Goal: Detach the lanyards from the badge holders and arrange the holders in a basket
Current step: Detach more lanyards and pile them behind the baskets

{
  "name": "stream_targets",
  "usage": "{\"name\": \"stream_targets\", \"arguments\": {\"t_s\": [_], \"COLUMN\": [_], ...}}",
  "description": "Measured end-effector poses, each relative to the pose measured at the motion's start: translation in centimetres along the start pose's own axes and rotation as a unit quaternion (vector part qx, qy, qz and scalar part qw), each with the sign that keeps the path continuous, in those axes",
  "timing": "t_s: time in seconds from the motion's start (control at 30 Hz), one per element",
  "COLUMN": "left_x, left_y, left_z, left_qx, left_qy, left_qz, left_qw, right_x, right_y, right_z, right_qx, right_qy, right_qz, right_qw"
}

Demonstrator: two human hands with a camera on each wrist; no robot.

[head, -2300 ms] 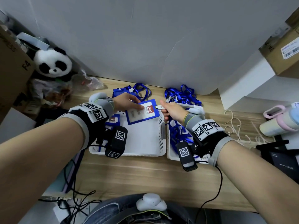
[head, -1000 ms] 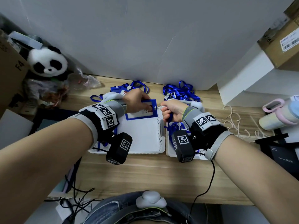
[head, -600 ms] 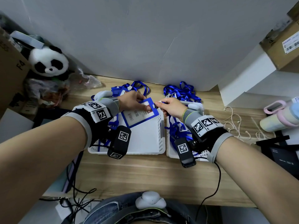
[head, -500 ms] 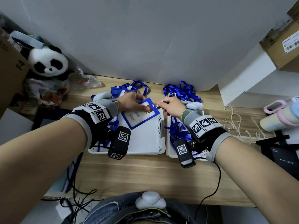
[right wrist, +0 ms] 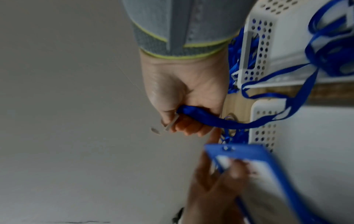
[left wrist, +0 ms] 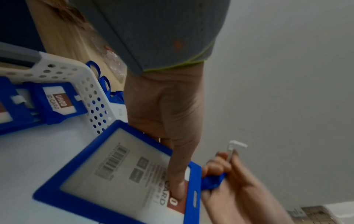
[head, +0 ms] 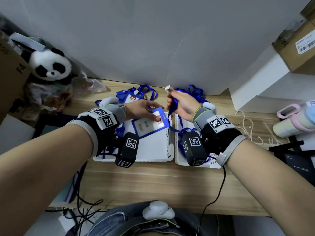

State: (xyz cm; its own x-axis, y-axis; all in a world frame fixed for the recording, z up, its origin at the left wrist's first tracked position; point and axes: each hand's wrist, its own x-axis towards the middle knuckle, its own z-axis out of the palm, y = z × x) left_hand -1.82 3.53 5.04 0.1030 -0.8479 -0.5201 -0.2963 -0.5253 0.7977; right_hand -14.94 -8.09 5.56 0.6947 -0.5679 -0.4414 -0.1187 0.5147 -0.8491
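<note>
2 hands | L (head: 142, 109) pinches holder (head: 150, 123) over basket (head: 153, 150) | R (head: 181, 103) grips lanyard (head: 171, 114)

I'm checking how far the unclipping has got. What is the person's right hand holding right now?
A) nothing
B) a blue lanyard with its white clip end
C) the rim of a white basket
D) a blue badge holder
B: the right hand is curled round the blue lanyard, its white clip sticking up clear of the badge holder, which the left hand holds.
</note>
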Motion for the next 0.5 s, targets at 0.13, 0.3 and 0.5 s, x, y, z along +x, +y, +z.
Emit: {"name": "stream_targets", "arguments": {"t_s": [0.13, 0.3, 0.5], "left_x": [0.3, 0.9, 0.8], "left_y": [0.9, 0.6, -1.2], "left_z": [1.4, 1.4, -0.6], "left_qx": [0.009, 0.02, -0.012], "left_qy": [-0.041, -0.027, 0.054], "left_qz": [0.024, -0.026, -0.058], "left_qw": [0.999, 0.999, 0.997], "right_x": [-0.6, -0.8, -0.8], "right_y": [-1.6, -3.2, -1.1], "right_z": [1.3, 0.0, -4.3], "right_qx": [0.104, 0.149, -0.123], "right_qy": [-0.052, -0.017, 0.144], "right_qz": [-0.033, -0.056, 0.003], "right_qw": [0.993, 0.987, 0.982]}}
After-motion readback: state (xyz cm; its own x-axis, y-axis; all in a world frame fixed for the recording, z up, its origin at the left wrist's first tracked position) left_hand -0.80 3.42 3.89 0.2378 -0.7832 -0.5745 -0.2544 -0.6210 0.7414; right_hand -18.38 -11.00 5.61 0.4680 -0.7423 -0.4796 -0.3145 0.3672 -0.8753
